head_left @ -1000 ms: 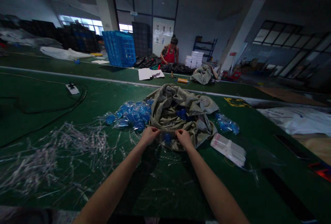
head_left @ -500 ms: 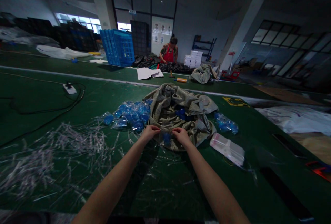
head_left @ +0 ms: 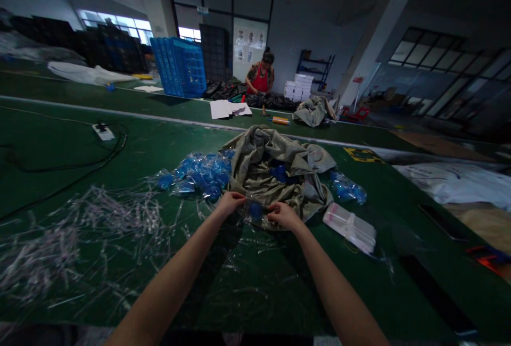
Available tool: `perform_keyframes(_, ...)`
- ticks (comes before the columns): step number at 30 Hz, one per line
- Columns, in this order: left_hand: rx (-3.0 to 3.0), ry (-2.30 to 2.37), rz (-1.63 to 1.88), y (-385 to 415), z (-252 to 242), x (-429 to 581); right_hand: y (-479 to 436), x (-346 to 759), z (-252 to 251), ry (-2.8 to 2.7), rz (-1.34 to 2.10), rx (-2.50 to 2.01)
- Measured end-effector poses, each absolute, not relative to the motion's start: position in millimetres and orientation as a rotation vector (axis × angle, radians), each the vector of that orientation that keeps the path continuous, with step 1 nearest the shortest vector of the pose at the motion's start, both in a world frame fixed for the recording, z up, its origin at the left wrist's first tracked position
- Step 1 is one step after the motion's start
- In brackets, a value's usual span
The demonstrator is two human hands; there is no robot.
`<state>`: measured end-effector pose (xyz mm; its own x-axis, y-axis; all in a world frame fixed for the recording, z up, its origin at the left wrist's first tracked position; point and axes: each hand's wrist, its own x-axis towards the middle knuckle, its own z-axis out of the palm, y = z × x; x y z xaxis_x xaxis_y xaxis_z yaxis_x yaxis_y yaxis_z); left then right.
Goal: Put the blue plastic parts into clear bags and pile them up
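Between my hands a clear plastic bag [head_left: 254, 211] with a blue piece inside is stretched at the near rim of a grey-green woven sack [head_left: 259, 143]. My left hand [head_left: 231, 202] pinches the bag's left side. On its right side the fingers of my right hand [head_left: 282, 215] are closed. Blue pieces [head_left: 280, 173] of unclear kind show inside the sack's rolled-down mouth. Bagged blue pieces [head_left: 202, 174] lie heaped left of the sack, and a smaller group [head_left: 347, 188] lies to its right. A stack of flat clear bags [head_left: 349, 228] rests to the right of my right hand.
Clear plastic strips [head_left: 107, 218] litter the green table [head_left: 239, 293] at left. A power strip [head_left: 103, 132] with cables lies farther back. Dark flat objects [head_left: 437, 294] are at right. Across the table a person in a red apron [head_left: 260, 77] stands near blue crates [head_left: 179, 66].
The bag between my hands has tilted from hanging upright to lying more level. My right hand has turned and shifted slightly lower, its fingers more curled. The view has shifted slightly.
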<state>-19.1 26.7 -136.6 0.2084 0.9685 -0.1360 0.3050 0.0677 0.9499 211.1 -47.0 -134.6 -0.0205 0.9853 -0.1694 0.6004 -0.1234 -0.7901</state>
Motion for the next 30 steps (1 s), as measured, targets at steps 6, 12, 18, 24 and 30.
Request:
perform_keyframes(6,1.438,1.306,0.804,27.6,-136.9,-21.1,-52.5,212.2,-122.3,-1.747,0.845,-1.802)
perform_keyframes(12,1.424,1.324,0.795,27.5,-138.9,-25.5,-58.0,259.4,-93.1,-1.758,0.396,-1.930)
perform_keyframes(18,1.388,1.353,0.781,24.4,-133.9,-24.3,-54.3,259.3,-91.3,-1.737,0.112,-1.931)
perform_keyframes(24,1.362,1.342,0.747,22.2,-127.3,-24.5,-31.2,214.9,-105.2,-1.707,0.312,-1.808)
perform_keyframes(30,1.408,1.292,0.796,20.3,-132.0,-25.4,-12.4,189.9,-125.8,-1.645,0.740,-1.665)
